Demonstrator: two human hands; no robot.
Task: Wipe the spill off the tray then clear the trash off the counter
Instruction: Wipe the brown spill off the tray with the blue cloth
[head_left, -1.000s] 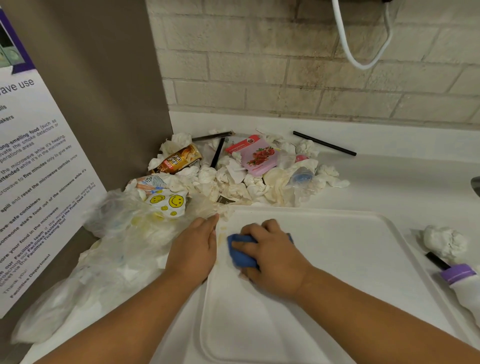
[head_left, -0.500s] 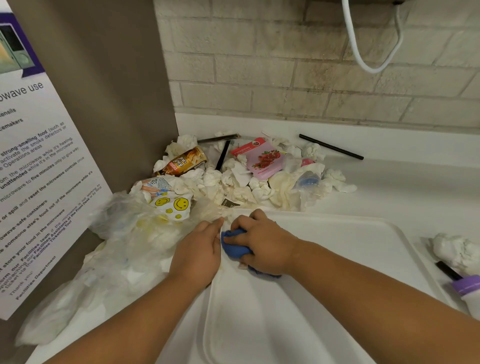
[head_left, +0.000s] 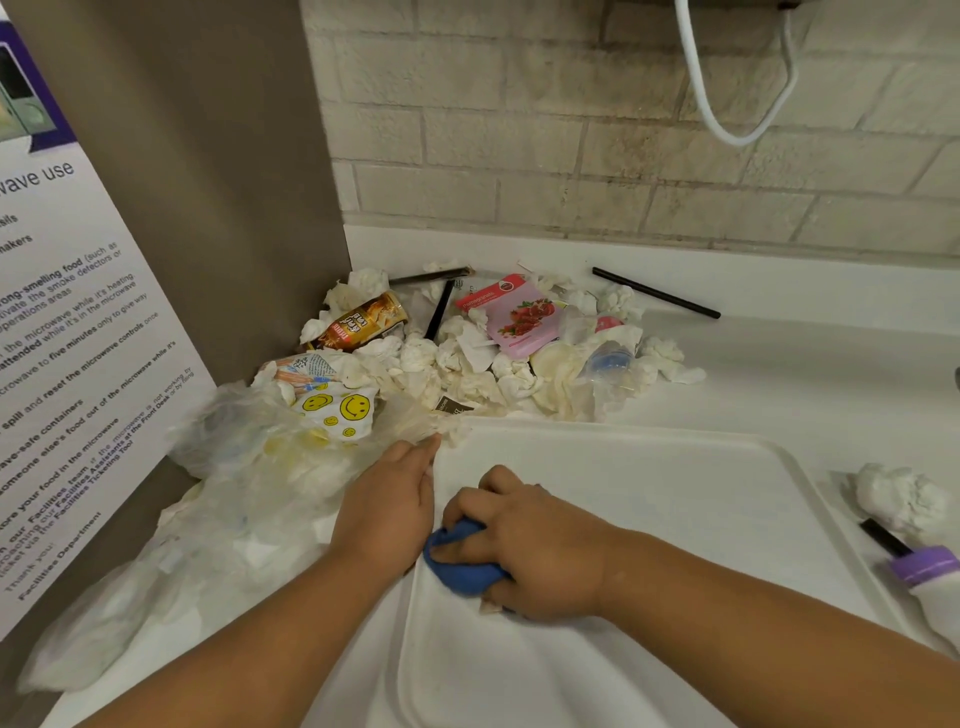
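The white tray (head_left: 675, 493) lies under and to the right of both hands, its far-left corner just beyond the left fingertips, and the wiping step is the one in hand. The blue cloth (head_left: 462, 569) is bunched against the tray's floor near its left rim, directly beneath the right hand (head_left: 535, 545), whose fingers curl over it and grip it tight, knuckles up. The left hand (head_left: 389, 504) lies flat with fingers straight and together, holding nothing, pressed along the outside of that left rim as if to steady the tray. The bare surface to the right of the cloth shows no plain stain, so the wiping looks close to done; I judge the next move calls for a last pass along the rim, then putting the cloth aside and turning to the trash. That trash pile (head_left: 467, 364) sits just beyond the fingertips: crumpled tissues, snack wrappers and a pink packet, with a thin plastic bag (head_left: 234, 467) spread to the left of the left hand. Farther beyond the right hand a black straw (head_left: 654, 292) rests on the counter (head_left: 779, 374); well to the right sit a tissue wad (head_left: 904, 493) and a purple-capped bottle (head_left: 930, 577).
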